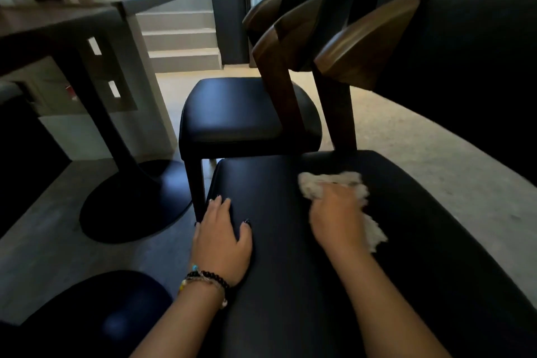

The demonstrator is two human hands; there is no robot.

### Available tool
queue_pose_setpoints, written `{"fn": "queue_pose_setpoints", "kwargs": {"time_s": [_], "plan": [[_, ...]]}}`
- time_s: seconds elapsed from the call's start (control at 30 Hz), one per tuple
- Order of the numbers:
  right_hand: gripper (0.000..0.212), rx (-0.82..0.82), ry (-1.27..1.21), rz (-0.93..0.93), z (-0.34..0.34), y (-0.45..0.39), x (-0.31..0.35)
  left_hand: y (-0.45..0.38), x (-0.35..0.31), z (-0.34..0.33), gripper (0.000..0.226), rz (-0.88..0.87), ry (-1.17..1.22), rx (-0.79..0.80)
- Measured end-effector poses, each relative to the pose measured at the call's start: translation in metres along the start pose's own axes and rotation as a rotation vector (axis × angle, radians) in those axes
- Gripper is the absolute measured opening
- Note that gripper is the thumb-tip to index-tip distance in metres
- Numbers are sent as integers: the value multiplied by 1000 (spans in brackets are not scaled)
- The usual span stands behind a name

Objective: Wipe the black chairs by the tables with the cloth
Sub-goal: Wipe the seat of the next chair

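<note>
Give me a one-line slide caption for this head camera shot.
Right hand wipes the near black chair seat with a pale cloth while the left hand rests flat on it.

A near black chair (290,256) fills the lower frame, its padded seat smooth, glossy and dark, with a rounded far-left corner; a pale, fluffy cloth (328,183) lies crumpled on the seat toward its far edge and right of centre, one frayed end trailing back toward the near edge; part of the cloth is covered from above. A second black chair (232,113) stands just beyond the first seat's far edge, its rounded cushion level on dark legs; brown wooden backrests (363,46) with black padding curve up on the right side, one behind another, their posts rising from the seats' far right corners.
</note>
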State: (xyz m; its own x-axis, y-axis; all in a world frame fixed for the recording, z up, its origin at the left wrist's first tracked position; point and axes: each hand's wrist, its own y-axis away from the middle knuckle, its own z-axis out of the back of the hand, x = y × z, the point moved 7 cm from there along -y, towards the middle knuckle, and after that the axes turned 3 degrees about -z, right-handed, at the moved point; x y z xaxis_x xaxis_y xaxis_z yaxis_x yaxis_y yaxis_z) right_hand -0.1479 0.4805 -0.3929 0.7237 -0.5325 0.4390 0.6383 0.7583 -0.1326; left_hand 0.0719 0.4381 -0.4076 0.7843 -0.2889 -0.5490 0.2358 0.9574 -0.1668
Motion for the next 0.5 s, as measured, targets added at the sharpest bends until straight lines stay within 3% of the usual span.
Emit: {"fn": "queue_pose_setpoints", "kwargs": {"time_s": [0.07, 0.13, 0.17, 0.27, 0.33, 0.4, 0.5], "plan": [[38, 17, -101, 290, -19, 33, 50, -1, 2, 0, 62, -1, 11, -6], [40, 45, -145, 426, -25, 47, 66, -1, 2, 0, 60, -1, 50, -17], [41, 71, -145, 354, -24, 32, 58, -1, 3, 0, 59, 1, 74, -26], [62, 191, -164, -306, -15, -36, -13, 1, 5, 1, 57, 7, 124, -48], [55, 108, -46, -441, 5, -62, -43, 2, 6, 1, 58, 5, 137, -61], [45, 19, 70, -353, 5, -71, -31, 1, 6, 1, 60, 7, 127, -71], [35, -11, 3, 53, -25, -47, 47, 1, 9, 1, 63, 41, 131, -95]]}}
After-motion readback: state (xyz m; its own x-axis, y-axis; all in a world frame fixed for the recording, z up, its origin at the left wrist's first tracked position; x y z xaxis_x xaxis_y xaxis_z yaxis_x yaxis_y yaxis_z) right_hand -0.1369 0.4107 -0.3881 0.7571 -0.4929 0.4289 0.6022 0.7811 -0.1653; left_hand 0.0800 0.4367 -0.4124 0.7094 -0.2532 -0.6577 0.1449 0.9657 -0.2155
